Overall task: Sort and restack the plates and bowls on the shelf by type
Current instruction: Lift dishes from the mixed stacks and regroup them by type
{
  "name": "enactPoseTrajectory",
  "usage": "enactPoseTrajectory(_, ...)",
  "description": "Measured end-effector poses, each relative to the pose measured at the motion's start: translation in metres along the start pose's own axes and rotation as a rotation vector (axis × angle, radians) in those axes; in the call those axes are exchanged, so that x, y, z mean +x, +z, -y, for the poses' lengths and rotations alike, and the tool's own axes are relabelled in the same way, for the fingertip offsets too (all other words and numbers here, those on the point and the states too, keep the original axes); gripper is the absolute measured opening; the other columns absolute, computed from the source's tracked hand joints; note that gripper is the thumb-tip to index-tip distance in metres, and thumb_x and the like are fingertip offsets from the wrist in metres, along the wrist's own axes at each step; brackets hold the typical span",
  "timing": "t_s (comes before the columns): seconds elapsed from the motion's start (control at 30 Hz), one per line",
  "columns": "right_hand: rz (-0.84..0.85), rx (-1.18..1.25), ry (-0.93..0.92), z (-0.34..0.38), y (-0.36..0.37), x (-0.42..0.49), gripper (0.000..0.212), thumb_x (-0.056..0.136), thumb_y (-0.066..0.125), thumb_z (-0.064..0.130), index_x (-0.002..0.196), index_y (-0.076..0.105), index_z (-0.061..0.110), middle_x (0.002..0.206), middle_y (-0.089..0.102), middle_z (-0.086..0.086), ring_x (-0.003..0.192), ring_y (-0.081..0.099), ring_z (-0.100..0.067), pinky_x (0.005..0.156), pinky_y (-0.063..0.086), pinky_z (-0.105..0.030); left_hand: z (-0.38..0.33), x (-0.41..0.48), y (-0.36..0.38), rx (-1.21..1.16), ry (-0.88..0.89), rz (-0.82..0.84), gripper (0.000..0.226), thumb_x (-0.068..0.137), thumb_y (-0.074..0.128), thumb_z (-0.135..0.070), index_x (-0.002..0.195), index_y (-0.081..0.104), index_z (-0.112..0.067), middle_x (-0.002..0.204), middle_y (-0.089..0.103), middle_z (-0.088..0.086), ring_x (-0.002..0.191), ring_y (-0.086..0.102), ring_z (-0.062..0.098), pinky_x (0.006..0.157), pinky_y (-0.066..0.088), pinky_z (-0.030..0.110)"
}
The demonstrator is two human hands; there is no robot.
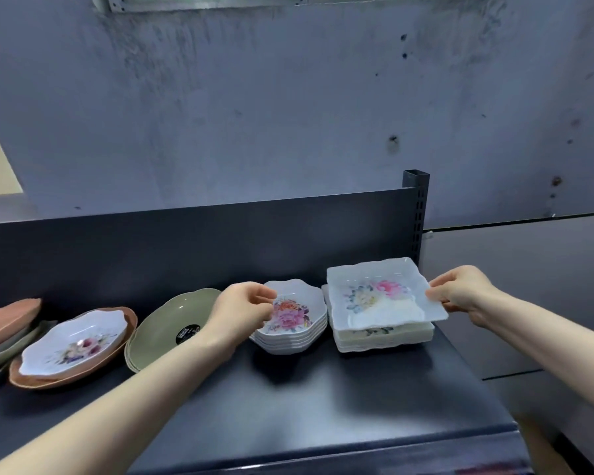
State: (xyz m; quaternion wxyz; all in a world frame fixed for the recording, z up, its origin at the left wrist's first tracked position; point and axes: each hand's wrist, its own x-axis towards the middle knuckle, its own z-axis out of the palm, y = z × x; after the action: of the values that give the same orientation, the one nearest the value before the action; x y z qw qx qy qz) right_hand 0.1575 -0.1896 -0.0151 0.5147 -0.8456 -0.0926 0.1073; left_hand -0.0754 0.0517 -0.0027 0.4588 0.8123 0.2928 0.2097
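— Plates: where are we taking hold?
— Our right hand point(467, 293) is pinching the square plate point(378, 293) by its right rim, over the square stack point(384, 337) at the shelf's point(323, 406) far right.
— Left hand point(240, 310)?
— Curling beside the bowl stack point(295, 334); we cannot tell if it is gripping anything. We are judging the plate light, stiff and slippery.
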Motion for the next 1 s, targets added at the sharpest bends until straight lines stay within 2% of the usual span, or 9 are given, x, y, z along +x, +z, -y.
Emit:
enactPoseTrajectory(0.1,-0.047,-0.037,0.014,-0.009,0.000,0.011,0.018,0.074,0.066,-0.013,0.067,0.065,0.003,0.070,0.064,-0.013,0.063,0.062,-0.027,0.054,0.051,-0.029,0.016,-0.002,-0.014,0.345,0.101,-0.049,0.025,0.080,0.058,-0.009,0.099,0.070,-0.021,0.096,0.070,-0.006,0.091,0.065,0.013,0.086,0.052,0.029)
enactPoseTrajectory(0.27,-0.055,-0.056,0.014,-0.016,0.014,0.022,0.021,0.074,0.069,-0.009,0.065,0.063,0.009,0.072,0.065,-0.012,0.065,0.063,-0.028,0.065,0.052,-0.033,0.036,-0.012,-0.028,0.517,0.093,-0.065,0.029,0.080,0.056,-0.014,0.101,0.071,-0.026,0.097,0.071,-0.012,0.086,0.064,0.007,0.078,0.049,0.022)
enactPoseTrajectory(0.4,-0.043,-0.083,-0.007,-0.018,0.024,0.028,0.018,0.074,0.069,-0.007,0.067,0.067,0.009,0.075,0.068,-0.014,0.068,0.065,-0.029,0.071,0.056,-0.036,0.045,-0.018,-0.033,0.524,0.049,-0.090,0.027,0.079,0.057,-0.014,0.097,0.071,-0.028,0.095,0.071,-0.015,0.086,0.065,0.005,0.079,0.051,0.022)
enactPoseTrajectory(0.5,-0.067,-0.180,-0.048,-0.023,0.026,0.033,0.022,0.073,0.070,-0.002,0.060,0.066,0.016,0.074,0.070,-0.010,0.073,0.067,-0.030,0.074,0.057,-0.039,0.050,-0.020,-0.035,0.497,0.029,-0.113,0.027,0.078,0.056,-0.012,0.090,0.069,-0.032,0.092,0.070,-0.017,0.086,0.065,0.003,0.079,0.051,0.022)
enactPoseTrajectory(0.63,-0.048,-0.331,-0.109,-0.028,0.028,0.034,0.012,0.068,0.071,0.008,0.061,0.072,0.017,0.070,0.071,-0.004,0.075,0.067,-0.028,0.066,0.052,-0.030,0.053,-0.019,-0.035,0.485,0.007,-0.126,0.028,0.077,0.057,-0.012,0.094,0.073,-0.028,0.090,0.072,-0.015,0.082,0.065,0.001,0.073,0.048,0.020)
enactPoseTrajectory(0.73,-0.043,-0.417,-0.166,-0.030,0.031,0.031,0.014,0.068,0.072,0.008,0.065,0.072,0.022,0.080,0.075,-0.005,0.083,0.067,-0.029,0.071,0.051,-0.031,0.054,-0.020,-0.034,0.465,-0.017,-0.116,0.026,0.077,0.059,-0.013,0.095,0.072,-0.027,0.092,0.071,-0.016,0.083,0.065,0.001,0.076,0.051,0.020)
enactPoseTrajectory(0.87,-0.148,-0.306,-0.262,-0.023,0.041,0.022,0.025,0.074,0.067,0.001,0.094,0.077,0.012,0.094,0.075,-0.009,0.098,0.065,-0.031,0.084,0.047,-0.033,0.057,-0.023,-0.037,0.454,-0.049,-0.120,0.027,0.078,0.058,-0.015,0.100,0.070,-0.026,0.093,0.069,-0.015,0.085,0.065,0.004,0.079,0.052,0.021)
enactPoseTrajectory(0.93,-0.136,-0.201,-0.309,-0.014,0.056,0.011,0.025,0.076,0.066,0.000,0.095,0.076,0.012,0.090,0.074,-0.008,0.096,0.066,-0.028,0.086,0.047,-0.033,0.061,-0.026,-0.038,0.430,-0.067,-0.128,0.028,0.079,0.058,-0.015,0.102,0.070,-0.024,0.096,0.070,-0.013,0.086,0.065,0.006,0.081,0.052,0.022)
enactPoseTrajectory(1.0,-0.056,-0.109,-0.349,-0.001,0.076,-0.005,0.025,0.075,0.066,0.000,0.090,0.075,0.018,0.083,0.072,-0.003,0.089,0.067,-0.024,0.078,0.049,-0.024,0.066,-0.030,-0.039,0.404,-0.082,-0.133,0.028,0.079,0.057,-0.014,0.102,0.070,-0.024,0.099,0.070,-0.010,0.086,0.064,0.008,0.080,0.052,0.022)
